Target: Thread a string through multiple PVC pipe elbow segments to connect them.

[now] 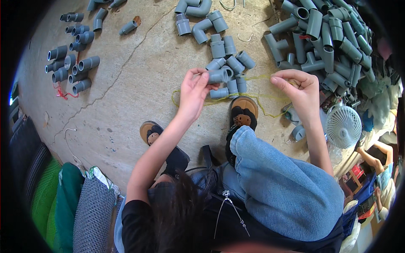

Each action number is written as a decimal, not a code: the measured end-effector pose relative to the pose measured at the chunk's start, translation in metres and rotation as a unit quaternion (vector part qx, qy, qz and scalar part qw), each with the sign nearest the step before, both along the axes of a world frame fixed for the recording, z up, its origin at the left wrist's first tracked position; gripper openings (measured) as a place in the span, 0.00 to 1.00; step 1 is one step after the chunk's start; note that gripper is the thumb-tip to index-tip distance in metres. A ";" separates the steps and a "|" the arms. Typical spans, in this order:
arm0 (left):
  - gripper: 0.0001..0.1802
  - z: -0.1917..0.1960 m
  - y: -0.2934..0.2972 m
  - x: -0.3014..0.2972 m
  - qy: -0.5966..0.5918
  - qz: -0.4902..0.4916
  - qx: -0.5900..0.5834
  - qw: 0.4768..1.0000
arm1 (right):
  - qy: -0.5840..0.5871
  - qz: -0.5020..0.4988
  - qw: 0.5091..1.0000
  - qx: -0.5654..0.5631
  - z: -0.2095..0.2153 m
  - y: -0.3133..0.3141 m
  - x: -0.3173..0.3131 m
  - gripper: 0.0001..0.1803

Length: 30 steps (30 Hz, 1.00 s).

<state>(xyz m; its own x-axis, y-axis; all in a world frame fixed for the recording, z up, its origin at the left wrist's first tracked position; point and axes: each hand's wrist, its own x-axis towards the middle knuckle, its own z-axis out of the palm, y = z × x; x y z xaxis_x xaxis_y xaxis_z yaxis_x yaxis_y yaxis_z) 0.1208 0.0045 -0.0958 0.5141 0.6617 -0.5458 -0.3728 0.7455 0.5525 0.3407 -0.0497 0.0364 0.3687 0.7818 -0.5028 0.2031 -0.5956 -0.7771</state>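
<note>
My left hand [192,98] is closed around a grey plastic pipe coupling [217,76], held sideways above the concrete floor. Across from it, my right hand [300,89] pinches a thin yellow string [258,77] between thumb and fingers. The string stretches from the right hand toward the coupling; whether it passes through the coupling cannot be made out. More of it hangs in loose loops below both hands. Just beyond the left hand lie several grey couplings [235,64], a threaded adapter [217,47] and elbow fittings [200,32], grouped on the floor.
A large heap of grey pipe fittings [333,38] fills the far right, with a white fan [344,125] nearer me. Rows of couplings [88,63] and red string [63,91] lie at the left. Mesh rolls [95,211] stand near left. Another person [384,168] is at the right edge.
</note>
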 end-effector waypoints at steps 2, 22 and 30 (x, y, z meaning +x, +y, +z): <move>0.11 0.009 0.006 0.004 -0.040 0.009 -0.054 0.998 | 0.046 -0.015 0.997 0.060 0.002 -0.001 -0.008 0.07; 0.13 0.029 -0.009 0.023 -0.178 0.008 -0.158 0.971 | 0.032 -0.041 0.986 0.160 0.021 -0.002 -0.026 0.06; 0.14 0.028 -0.010 0.024 -0.147 0.015 -0.175 0.973 | 0.093 -0.062 0.976 0.186 0.022 -0.001 -0.031 0.07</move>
<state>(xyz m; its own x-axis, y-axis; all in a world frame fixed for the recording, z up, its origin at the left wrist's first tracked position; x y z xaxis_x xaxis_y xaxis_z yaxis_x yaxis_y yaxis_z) 0.1446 -0.0058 -0.0677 0.6649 0.4789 -0.5732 -0.5014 0.8550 0.1327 0.3095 -0.0503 0.0584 0.4017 0.8782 -0.2596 -0.0180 -0.2759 -0.9610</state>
